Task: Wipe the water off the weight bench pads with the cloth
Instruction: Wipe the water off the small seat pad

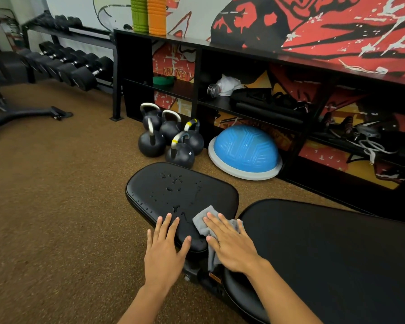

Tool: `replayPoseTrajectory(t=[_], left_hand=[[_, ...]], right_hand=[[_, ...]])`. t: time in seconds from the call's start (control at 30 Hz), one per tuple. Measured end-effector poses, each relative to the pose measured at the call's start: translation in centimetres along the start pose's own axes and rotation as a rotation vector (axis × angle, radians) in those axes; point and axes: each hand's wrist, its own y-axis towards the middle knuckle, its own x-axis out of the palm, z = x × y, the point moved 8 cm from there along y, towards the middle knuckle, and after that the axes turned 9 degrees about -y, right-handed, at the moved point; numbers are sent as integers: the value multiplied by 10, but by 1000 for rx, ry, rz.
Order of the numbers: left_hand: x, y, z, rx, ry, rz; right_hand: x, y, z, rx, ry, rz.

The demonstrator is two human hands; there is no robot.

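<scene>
Two pads make up the bench: a smaller seat pad [180, 195] lying ahead and a long back pad [325, 249] running off to the right. Water is seen only on the seat pad, as beads and small pools [173, 183] scattered across its middle and along its left edge; the back pad shows no drops that can be made out. A grey cloth [205, 222] is pressed flat against the near right corner of the seat pad by the right hand [232, 244], fingers straight and spread, with a tail of cloth hanging into the gap between the pads. The left hand [166, 251] is laid open on the near edge of the same pad, fingers extended, nothing held, apparently as a brace. The wiping is judged to be at an early stage, since most of the wet patch lies beyond the cloth. A push of the cloth forward and leftward through the pools is called for next, under steady flat pressure.
</scene>
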Motion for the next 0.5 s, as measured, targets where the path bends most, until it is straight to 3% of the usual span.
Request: replayPoseTrajectory(t=[0.2, 0.5], left_hand=[[-2, 0, 1, -5, 8, -5], [-2, 0, 2, -17, -38, -22]], right_hand=[[-7, 18, 17, 81, 8, -58], [-12, 46, 0, 160, 35, -1]])
